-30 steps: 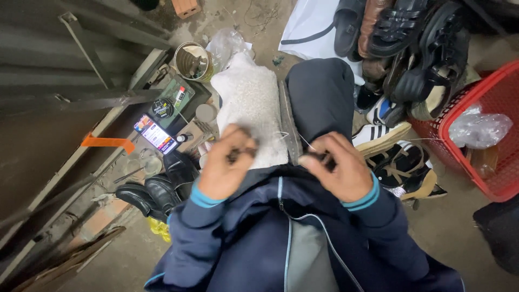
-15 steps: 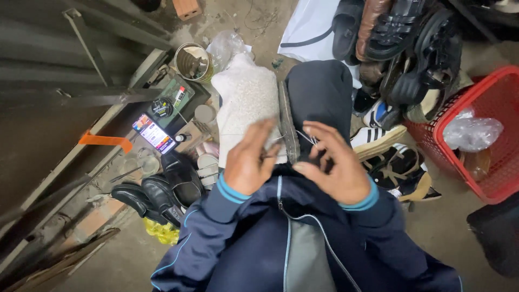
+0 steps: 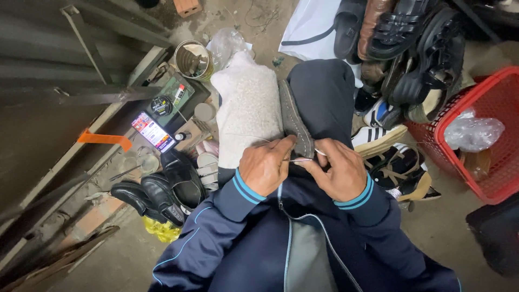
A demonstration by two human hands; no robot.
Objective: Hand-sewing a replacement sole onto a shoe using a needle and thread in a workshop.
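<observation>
- The floor (image 3: 459, 232) is bare concrete only at the lower right; elsewhere things crowd close round the person's lap.
- Grey metal frames (image 3: 65, 81) wall off the whole left side, leaving little room there.
- A heap of dark shoes and sandals (image 3: 411, 48) fills the upper right, and a red plastic basket (image 3: 486, 103) with a clear bag in it closes the right edge.
- A pale woolly cloth (image 3: 246, 108) lies over the left knee; the right knee, in dark trousers, is just beside it.
- The shoe (image 3: 294, 121), grey-brown with a thick ridged sole turned upward, lies on edge in the gap between the knees, touching both.
- Black shoes (image 3: 162, 192) lie on the floor near the left elbow.
- The left hand (image 3: 266, 167) is closed narrowly on the near end of the shoe.
- The right hand (image 3: 338, 173) pinches a thin needle-like tool (image 3: 303, 160) against the sole's edge.
- A pale thread (image 3: 248, 137) runs leftward from the shoe across the cloth.
</observation>
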